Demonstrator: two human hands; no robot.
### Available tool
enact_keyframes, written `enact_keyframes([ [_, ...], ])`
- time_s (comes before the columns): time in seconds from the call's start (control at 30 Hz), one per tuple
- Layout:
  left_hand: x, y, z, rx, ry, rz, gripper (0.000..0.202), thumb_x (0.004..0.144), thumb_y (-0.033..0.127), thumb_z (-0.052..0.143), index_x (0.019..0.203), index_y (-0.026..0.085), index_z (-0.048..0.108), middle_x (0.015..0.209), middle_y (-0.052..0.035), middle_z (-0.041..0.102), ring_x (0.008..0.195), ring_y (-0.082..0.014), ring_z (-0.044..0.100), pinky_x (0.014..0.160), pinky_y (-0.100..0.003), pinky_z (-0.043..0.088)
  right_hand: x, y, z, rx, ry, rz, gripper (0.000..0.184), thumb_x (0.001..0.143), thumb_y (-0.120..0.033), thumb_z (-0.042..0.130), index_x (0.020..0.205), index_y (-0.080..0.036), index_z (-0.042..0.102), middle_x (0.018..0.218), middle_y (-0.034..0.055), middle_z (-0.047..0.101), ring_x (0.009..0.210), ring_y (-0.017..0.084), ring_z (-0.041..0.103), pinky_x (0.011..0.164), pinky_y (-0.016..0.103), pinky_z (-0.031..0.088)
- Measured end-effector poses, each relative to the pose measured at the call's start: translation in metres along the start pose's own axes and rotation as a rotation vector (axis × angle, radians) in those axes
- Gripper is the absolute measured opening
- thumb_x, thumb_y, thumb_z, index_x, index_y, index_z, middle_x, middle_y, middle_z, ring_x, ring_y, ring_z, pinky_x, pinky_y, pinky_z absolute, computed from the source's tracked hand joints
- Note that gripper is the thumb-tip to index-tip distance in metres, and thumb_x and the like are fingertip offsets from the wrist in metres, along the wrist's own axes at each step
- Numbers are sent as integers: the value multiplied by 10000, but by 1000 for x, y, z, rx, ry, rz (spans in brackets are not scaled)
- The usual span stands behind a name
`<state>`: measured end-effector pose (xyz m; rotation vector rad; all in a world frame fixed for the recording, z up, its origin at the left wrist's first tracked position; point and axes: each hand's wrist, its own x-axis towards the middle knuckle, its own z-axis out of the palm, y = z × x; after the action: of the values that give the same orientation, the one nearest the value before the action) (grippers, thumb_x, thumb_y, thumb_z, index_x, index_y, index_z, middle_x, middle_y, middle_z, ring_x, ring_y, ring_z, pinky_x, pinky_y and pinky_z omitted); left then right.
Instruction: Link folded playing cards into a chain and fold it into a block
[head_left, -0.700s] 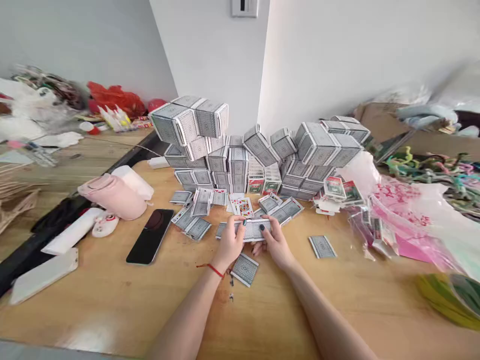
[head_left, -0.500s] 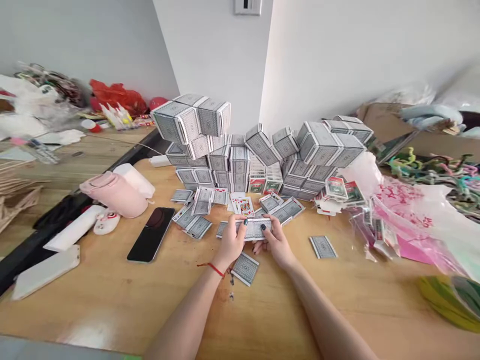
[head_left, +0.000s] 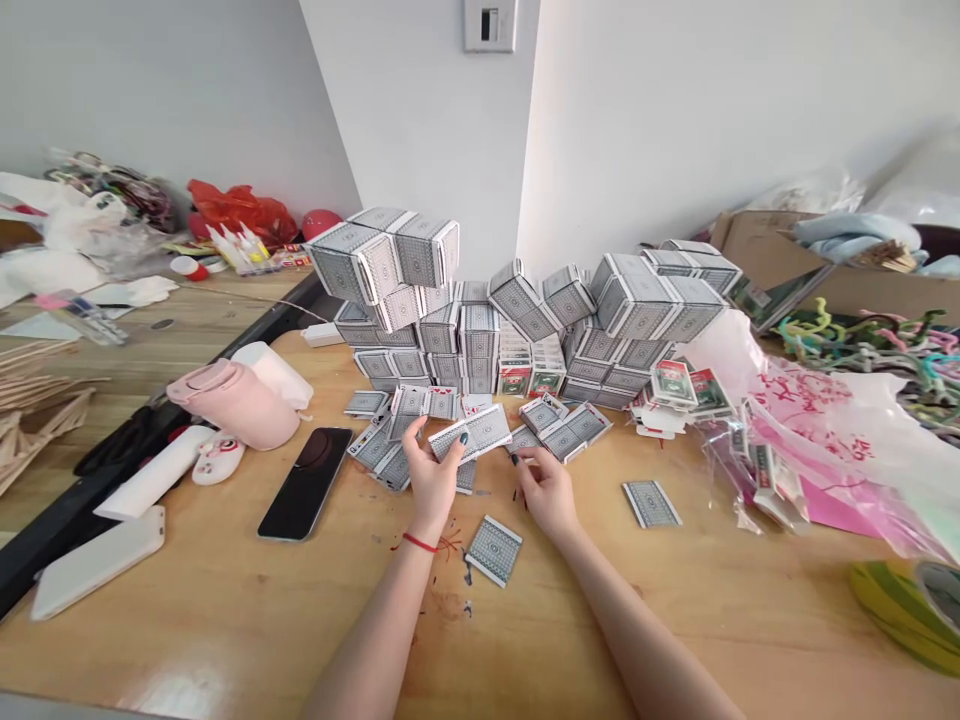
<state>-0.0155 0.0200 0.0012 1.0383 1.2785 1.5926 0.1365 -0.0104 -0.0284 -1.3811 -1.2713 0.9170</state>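
Left hand (head_left: 433, 478) grips a grey-patterned fan of playing cards (head_left: 471, 434), long axis tilted up-right, just in front of the stacked grey card boxes (head_left: 480, 320). Right hand (head_left: 546, 490) loose, fingers curled, holding nothing, just right of the fan.

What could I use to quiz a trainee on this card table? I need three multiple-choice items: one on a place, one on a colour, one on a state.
1. Where does the black phone lie?
A. left of the left hand
B. on the card boxes
C. in the pink bag

2. What colour is the cord on the left wrist?
A. blue
B. red
C. white

3. What is the left hand doing?
A. lying flat and empty
B. holding the phone
C. holding a stack of cards

Key: 1 A, the phone sits on the table left of that hand. 2 B, the wrist cord is red. 3 C, its fingers grip the stack of cards.
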Motion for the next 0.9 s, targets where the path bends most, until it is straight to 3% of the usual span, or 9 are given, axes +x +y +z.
enact_keyframes([
  [0.07,1,-1,1,-17,4,4,577,640,205,654,1137,202,361,1055,-92,540,901,-166,582,760,-283,480,4,0,7,-194,47,-135,216,792,-341,469,871,-186,598,827,61,649,505,119,570,492,248,475],
  [0.13,1,-1,2,-42,7,-7,535,631,192,658,1096,197,394,1043,-84,550,896,-161,584,771,-287,478,9,-2,13,-365,69,-200,248,774,-312,496,972,-209,603,1090,81,602,707,154,621,638,279,503],
  [0.27,2,1,1,-114,8,-88,403,634,207,652,982,182,451,1027,-71,559,888,-160,585,743,-294,499,20,-9,20,-647,76,-141,457,750,-336,549,1194,-247,484,1216,52,547,978,208,585,774,304,479],
  [0.4,1,4,-1,-205,-25,-202,391,644,245,647,970,204,434,1037,-52,545,841,-162,594,647,-318,539,25,-18,25,-864,16,-47,440,802,-365,483,1225,-247,456,1179,61,577,852,211,635,667,283,487],
  [0.57,0,6,0,-215,-29,-220,412,604,222,672,945,195,441,1007,-50,557,835,-173,594,628,-346,551,26,-26,31,-1085,-46,-13,332,874,-309,364,1158,-236,519,1197,99,555,737,181,652,588,256,471],
  [0.77,3,4,0,-195,27,-254,411,578,194,668,910,192,426,918,-34,579,801,-177,609,650,-374,541,32,-27,32,-1246,-210,-99,334,854,-143,352,1134,-184,529,1224,159,505,741,184,647,600,266,475],
  [0.9,3,6,-1,-202,1,-242,428,593,175,649,938,208,398,946,-27,564,809,-166,604,656,-374,541,40,-26,31,-1206,-298,-226,375,797,-74,373,1119,-147,549,1254,182,478,696,210,642,587,284,468],
])
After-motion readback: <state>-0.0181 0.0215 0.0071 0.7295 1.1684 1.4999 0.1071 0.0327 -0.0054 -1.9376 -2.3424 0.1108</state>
